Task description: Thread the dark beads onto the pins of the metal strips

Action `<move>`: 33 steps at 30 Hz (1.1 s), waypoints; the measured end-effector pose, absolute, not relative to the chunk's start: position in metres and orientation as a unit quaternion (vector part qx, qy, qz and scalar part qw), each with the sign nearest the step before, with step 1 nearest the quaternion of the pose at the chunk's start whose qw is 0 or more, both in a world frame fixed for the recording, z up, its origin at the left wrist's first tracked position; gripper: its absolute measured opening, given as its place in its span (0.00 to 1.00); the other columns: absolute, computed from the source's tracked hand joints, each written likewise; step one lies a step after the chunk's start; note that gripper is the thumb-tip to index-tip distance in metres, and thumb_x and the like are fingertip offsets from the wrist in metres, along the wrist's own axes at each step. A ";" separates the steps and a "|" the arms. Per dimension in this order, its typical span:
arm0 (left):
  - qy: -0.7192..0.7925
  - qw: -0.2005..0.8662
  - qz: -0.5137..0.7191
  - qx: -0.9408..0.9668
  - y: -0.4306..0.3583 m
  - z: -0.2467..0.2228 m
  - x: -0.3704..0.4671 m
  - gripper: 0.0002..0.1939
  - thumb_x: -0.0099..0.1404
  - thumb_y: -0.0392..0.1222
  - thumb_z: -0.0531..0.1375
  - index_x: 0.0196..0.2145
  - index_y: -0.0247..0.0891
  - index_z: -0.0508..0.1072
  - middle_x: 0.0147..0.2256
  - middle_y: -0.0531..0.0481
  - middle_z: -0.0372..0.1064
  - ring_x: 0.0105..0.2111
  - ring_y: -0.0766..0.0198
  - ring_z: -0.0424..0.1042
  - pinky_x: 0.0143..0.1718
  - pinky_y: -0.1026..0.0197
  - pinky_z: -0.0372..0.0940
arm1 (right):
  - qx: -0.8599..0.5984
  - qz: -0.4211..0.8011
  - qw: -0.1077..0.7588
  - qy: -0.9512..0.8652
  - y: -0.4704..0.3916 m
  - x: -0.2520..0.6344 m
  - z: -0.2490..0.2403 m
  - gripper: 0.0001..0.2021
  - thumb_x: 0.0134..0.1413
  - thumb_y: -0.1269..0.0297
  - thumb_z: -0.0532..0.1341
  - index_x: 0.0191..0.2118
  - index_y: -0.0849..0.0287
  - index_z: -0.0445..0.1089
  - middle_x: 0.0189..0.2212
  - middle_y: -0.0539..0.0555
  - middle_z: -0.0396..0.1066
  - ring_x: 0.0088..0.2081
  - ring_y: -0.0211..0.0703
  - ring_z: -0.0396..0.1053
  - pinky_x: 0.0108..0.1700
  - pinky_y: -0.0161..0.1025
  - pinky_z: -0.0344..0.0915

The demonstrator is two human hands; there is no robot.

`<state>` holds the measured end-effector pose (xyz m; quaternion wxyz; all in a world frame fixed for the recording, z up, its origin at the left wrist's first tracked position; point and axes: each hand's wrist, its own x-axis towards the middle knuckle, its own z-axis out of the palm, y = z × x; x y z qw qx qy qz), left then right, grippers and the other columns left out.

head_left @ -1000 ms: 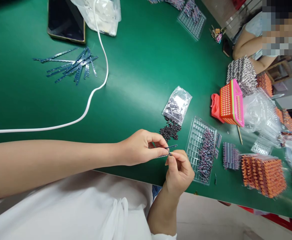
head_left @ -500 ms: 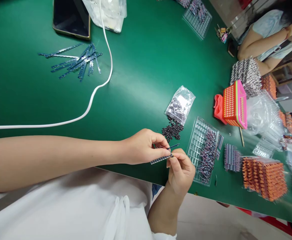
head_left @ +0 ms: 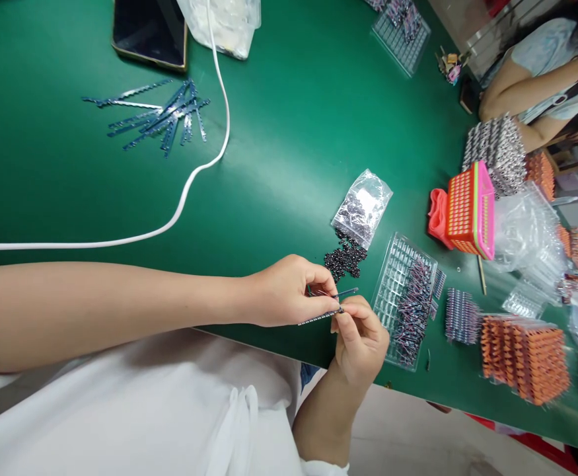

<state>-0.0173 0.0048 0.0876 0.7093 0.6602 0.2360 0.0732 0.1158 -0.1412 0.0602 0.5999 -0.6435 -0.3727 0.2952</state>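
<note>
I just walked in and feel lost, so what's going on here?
Someone is doing fine handwork at a green table. The left hand grips a narrow blue strip; the right hand pinches a tiny dark piece beside it, too small to identify. Small dark beads lie by a clear bag, and a clear tray nearby holds many thin pieces.

Beads [head_left: 345,260] lie on the table [head_left: 289,192] just before a bag [head_left: 362,206], left of a tray [head_left: 390,277] holding pieces [head_left: 412,314].
</note>
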 end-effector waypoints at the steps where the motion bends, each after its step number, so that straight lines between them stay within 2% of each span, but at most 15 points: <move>1: 0.234 0.708 0.069 0.663 0.005 0.088 -0.017 0.09 0.60 0.42 0.60 0.30 0.34 0.76 0.24 0.52 0.72 0.25 0.68 0.65 0.26 0.67 0.59 | -0.649 0.294 0.595 -0.373 -0.141 0.116 0.060 0.01 0.54 0.69 0.66 0.34 0.57 0.76 0.27 0.49 0.65 0.27 0.35 0.64 0.24 0.33 0.58; 17: 0.206 0.696 0.047 0.687 0.007 0.088 -0.019 0.09 0.61 0.42 0.59 0.29 0.34 0.75 0.25 0.52 0.71 0.26 0.67 0.66 0.26 0.66 0.57 | -0.633 0.362 0.589 -0.348 -0.145 0.120 0.058 0.02 0.53 0.67 0.67 0.35 0.55 0.77 0.27 0.49 0.67 0.26 0.35 0.65 0.23 0.33 0.62; 33: 0.231 0.704 0.052 0.670 0.005 0.089 -0.017 0.08 0.60 0.42 0.60 0.31 0.34 0.76 0.27 0.52 0.73 0.27 0.67 0.66 0.27 0.67 0.58 | -0.631 0.338 0.597 -0.363 -0.144 0.117 0.060 0.04 0.55 0.70 0.65 0.36 0.54 0.76 0.28 0.48 0.67 0.26 0.34 0.66 0.24 0.33 0.62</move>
